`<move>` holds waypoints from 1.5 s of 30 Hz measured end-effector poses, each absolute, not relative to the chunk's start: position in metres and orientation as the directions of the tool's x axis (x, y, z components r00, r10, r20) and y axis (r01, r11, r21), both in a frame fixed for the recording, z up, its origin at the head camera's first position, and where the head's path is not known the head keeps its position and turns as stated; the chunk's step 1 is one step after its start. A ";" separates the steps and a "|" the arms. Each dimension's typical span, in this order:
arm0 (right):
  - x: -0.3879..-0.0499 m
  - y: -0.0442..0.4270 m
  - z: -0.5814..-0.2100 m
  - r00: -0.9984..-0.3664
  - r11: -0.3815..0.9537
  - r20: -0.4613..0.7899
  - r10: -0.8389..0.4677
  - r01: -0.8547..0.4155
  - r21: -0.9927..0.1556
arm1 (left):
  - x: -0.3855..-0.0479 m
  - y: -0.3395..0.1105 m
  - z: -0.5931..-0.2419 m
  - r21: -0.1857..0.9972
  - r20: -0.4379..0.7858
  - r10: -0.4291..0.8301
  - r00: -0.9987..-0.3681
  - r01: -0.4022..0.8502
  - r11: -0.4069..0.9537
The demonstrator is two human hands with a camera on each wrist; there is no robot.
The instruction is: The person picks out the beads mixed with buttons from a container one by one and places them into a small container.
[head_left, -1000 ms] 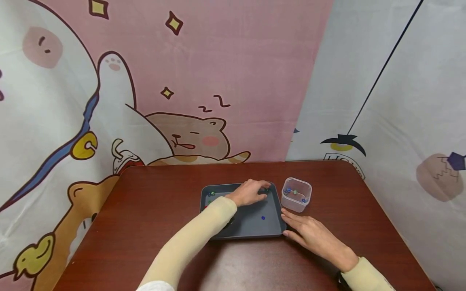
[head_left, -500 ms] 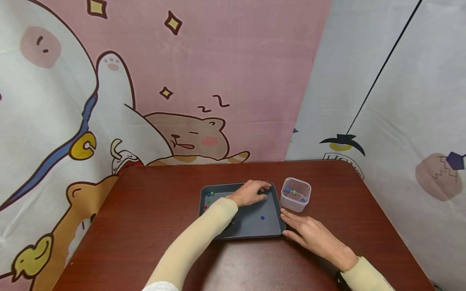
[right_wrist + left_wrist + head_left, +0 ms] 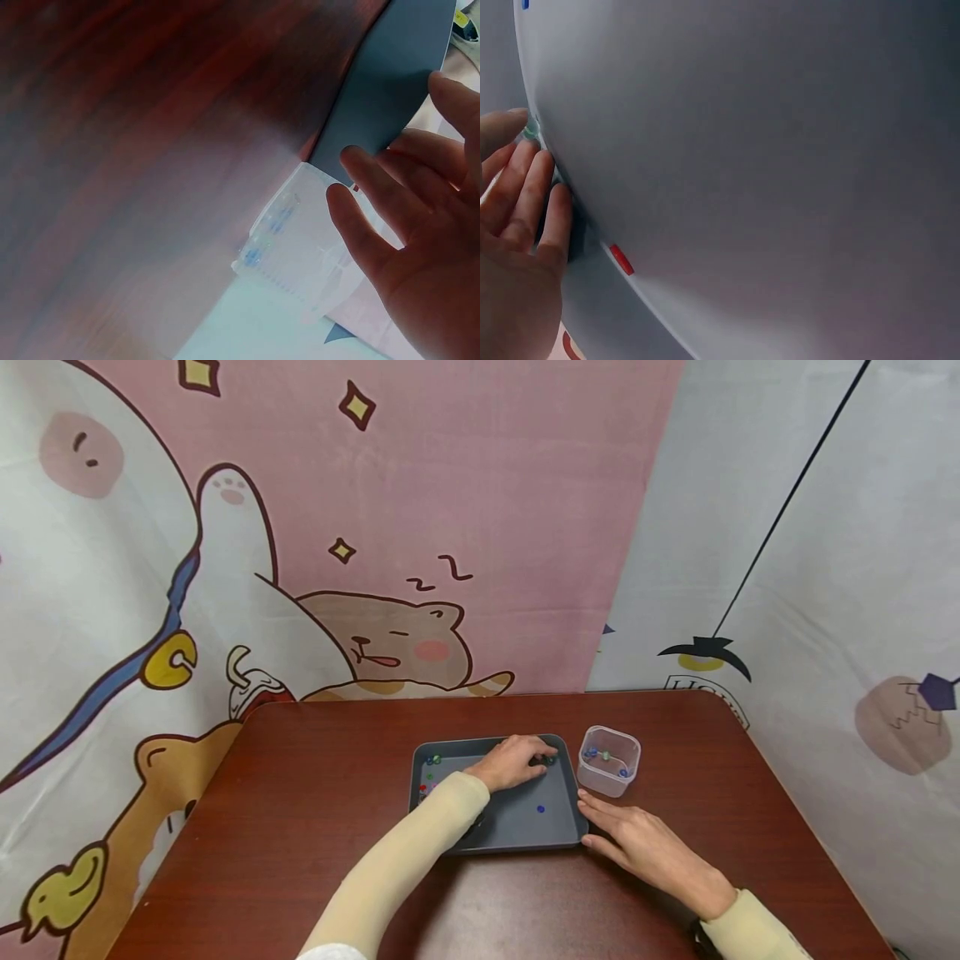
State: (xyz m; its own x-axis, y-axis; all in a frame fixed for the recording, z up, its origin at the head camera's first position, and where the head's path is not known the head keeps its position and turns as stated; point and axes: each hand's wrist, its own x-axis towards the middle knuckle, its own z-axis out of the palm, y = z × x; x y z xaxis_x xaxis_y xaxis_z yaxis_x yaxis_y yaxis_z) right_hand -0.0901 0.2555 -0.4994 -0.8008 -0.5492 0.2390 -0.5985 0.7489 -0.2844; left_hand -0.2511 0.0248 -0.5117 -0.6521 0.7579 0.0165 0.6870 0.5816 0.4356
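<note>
My left hand reaches over the back right of the grey tray. In the left wrist view, the thumb and a finger of that hand pinch a small green marble at their tips. A dark blue marble lies alone on the tray's right half. My right hand, fingers straight, rests against the tray's right edge; in the right wrist view this hand touches the tray's outer wall. My left forearm covers part of the tray's left side.
A clear plastic box with several blue and green marbles stands just right of the tray on the brown table. Small green marbles and a red piece lie at the tray's left. A patterned cloth hangs behind the table.
My left hand's fingers have drawn in and down slightly, and marbles beside the fingertips now show more. My right hand stays against the tray's edge.
</note>
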 end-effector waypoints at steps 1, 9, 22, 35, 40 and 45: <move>-0.090 0.255 -0.499 -0.801 0.749 0.238 -0.549 -0.598 -0.285 | -0.251 0.025 -0.512 0.429 0.016 0.761 -0.649 0.692 0.581; -0.090 0.256 -0.500 -0.802 0.749 0.236 -0.549 -0.597 -0.288 | -0.250 0.027 -0.515 0.341 -0.001 0.776 -0.631 0.729 0.594; -0.089 0.256 -0.499 -0.802 0.745 0.241 -0.547 -0.597 -0.297 | -0.244 0.037 -0.521 0.262 0.049 0.734 -0.677 0.718 0.645; -0.088 0.256 -0.499 -0.798 0.741 0.255 -0.546 -0.602 -0.297 | -0.242 0.035 -0.521 0.305 0.085 0.729 -0.679 0.714 0.630; -0.088 0.256 -0.499 -0.802 0.743 0.246 -0.545 -0.597 -0.302 | -0.241 0.029 -0.517 0.371 0.087 0.729 -0.679 0.702 0.609; -0.088 0.257 -0.499 -0.802 0.741 0.249 -0.542 -0.596 -0.308 | -0.238 0.027 -0.506 0.415 0.127 0.738 -0.663 0.711 0.567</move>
